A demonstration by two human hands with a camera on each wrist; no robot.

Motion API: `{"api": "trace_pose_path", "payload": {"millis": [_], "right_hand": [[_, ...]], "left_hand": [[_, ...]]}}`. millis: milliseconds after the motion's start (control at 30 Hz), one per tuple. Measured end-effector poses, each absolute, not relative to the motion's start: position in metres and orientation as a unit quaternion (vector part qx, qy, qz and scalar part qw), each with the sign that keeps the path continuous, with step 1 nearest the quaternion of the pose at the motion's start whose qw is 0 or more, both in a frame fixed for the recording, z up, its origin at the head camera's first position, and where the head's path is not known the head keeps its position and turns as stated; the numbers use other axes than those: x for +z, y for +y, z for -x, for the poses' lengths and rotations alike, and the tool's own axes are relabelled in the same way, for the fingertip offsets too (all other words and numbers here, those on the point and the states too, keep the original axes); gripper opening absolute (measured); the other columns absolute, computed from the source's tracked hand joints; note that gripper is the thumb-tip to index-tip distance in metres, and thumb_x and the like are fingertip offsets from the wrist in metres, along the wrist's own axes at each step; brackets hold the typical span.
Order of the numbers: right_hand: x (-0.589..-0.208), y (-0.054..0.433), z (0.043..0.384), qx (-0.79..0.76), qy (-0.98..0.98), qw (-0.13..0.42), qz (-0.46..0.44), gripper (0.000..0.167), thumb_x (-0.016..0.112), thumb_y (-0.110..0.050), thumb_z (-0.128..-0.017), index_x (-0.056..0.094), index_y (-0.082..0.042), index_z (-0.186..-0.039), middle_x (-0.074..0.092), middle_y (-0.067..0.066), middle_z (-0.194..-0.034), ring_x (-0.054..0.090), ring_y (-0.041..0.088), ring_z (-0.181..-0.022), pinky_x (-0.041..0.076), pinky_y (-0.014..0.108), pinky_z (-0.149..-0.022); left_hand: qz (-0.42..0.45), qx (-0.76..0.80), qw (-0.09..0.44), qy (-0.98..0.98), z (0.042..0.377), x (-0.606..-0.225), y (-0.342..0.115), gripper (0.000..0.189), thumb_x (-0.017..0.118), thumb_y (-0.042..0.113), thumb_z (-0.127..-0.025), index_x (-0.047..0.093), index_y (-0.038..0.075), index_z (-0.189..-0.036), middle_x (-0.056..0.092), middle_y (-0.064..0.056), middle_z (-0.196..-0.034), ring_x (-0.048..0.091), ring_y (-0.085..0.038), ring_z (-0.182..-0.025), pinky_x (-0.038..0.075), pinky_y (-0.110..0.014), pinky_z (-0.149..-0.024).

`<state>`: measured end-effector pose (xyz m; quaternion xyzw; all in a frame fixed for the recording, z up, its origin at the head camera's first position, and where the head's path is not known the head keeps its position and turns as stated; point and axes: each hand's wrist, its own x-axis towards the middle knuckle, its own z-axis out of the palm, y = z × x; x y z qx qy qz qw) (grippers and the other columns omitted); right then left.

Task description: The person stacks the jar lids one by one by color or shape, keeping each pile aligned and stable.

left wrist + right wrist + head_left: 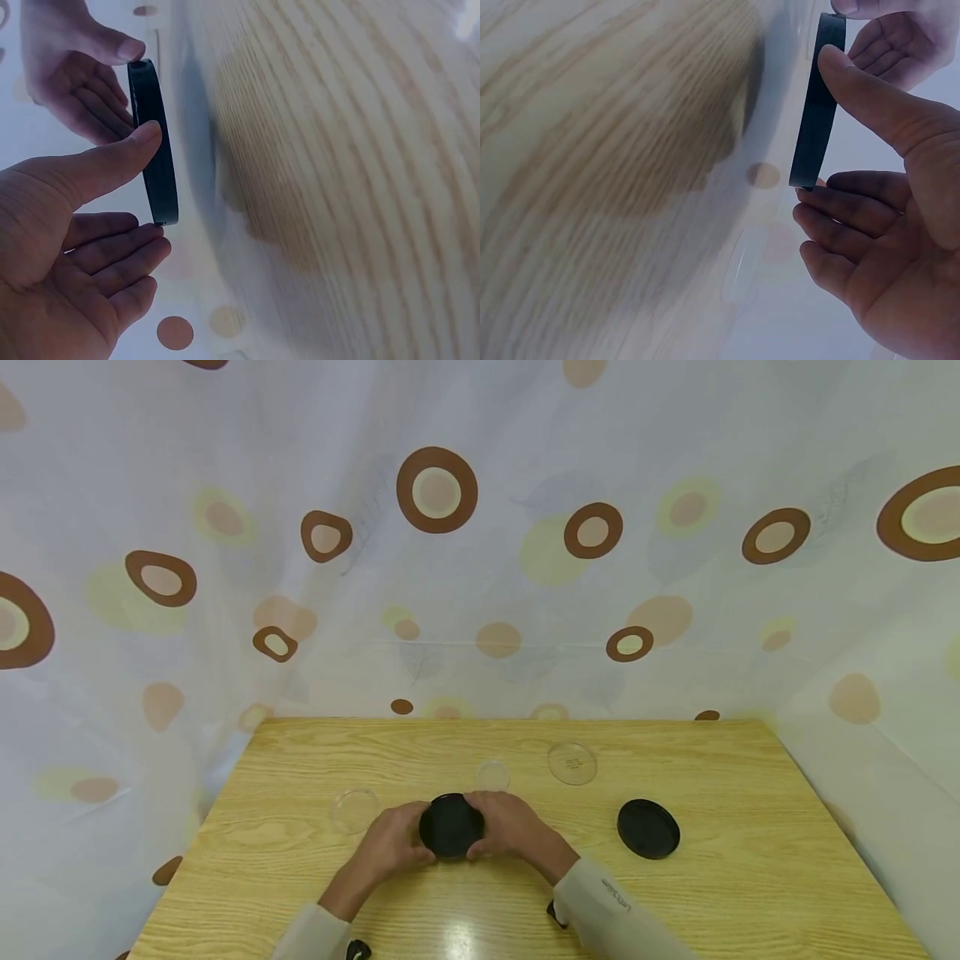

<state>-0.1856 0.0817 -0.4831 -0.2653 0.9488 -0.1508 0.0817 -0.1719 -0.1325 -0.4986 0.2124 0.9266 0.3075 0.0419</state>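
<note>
Between my two hands is a round, shallow black dish (452, 827), seen edge-on as a thin dark band in both wrist views. My left hand (394, 838) grips its left edge, thumb on the near side and fingertips at the far rim. On the opposite edge, my right hand (513, 830) grips it the same way. In the left wrist view the dish (156, 146) stands out above the wooden surface. A small clear disc (492, 773) lies just beyond the right hand's fingers, and a larger clear disc (356, 811) is left of the left hand.
A second black dish (648, 829) lies on the wooden table (735, 802) to the right. Farther back is a clear disc with small dark print (572, 764). A patterned white curtain (495, 585) hangs behind the table and along its sides.
</note>
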Motion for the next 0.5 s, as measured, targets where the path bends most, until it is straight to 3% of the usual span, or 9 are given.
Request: {"api": "trace_pose_path", "payload": {"millis": [500], "right_hand": [[-0.492,0.087,0.178,-0.119,0.951,0.089,0.27,0.081,0.084,-0.039,-0.069,0.051,-0.005,-0.135,0.058,0.009,-0.134,0.056,0.025,-0.121,0.048,0.038,-0.1]], "left_hand": [[-0.201,0.275,0.058,0.939,0.167,-0.504,-0.119,0.067,0.089,0.012,-0.061,0.061,-0.001,-0.121,0.065,-0.016,-0.119,0.062,-0.032,-0.11,0.05,-0.047,-0.093]]}}
